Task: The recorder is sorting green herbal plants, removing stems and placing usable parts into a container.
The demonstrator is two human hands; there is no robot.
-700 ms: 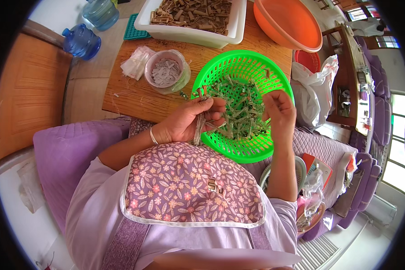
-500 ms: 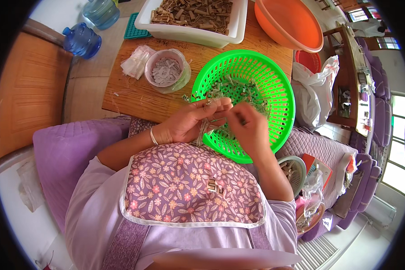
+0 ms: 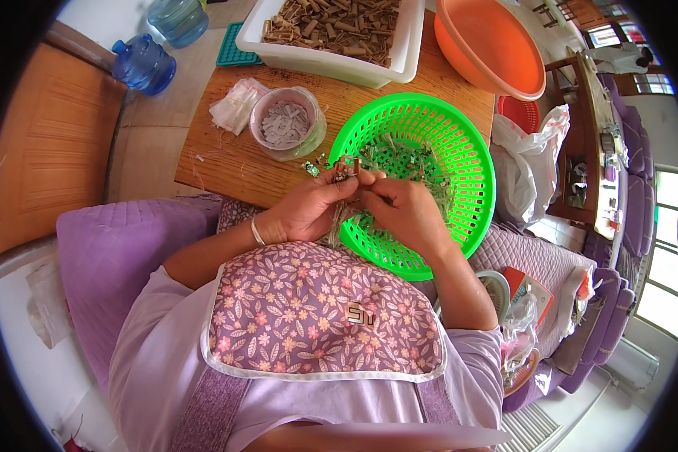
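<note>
Over the left part of the basket point(image 3: 468, 205) the left hand point(image 3: 320, 202) and right hand point(image 3: 405, 215) come together, their fingertips meeting. The left is curled round a bundle point(image 3: 334, 233) of thin strands at the basket's left rim; its long axis runs roughly away from the body, tails toward the apron point(image 3: 316, 309), reddish-brown bits point(image 3: 346, 167) poking up past the thumb. The right reaches in from the basket side, across that axis, its fingers pinched up against the left's — whether they grip a strand, I cannot tell. It is also the nearer hand to the green tangle point(image 3: 438, 177) inside the basket. On the desk point(image 3: 222, 162), left of the basket, stands a tub point(image 3: 306, 142); beyond the basket, a white bin point(image 3: 331, 68).
</note>
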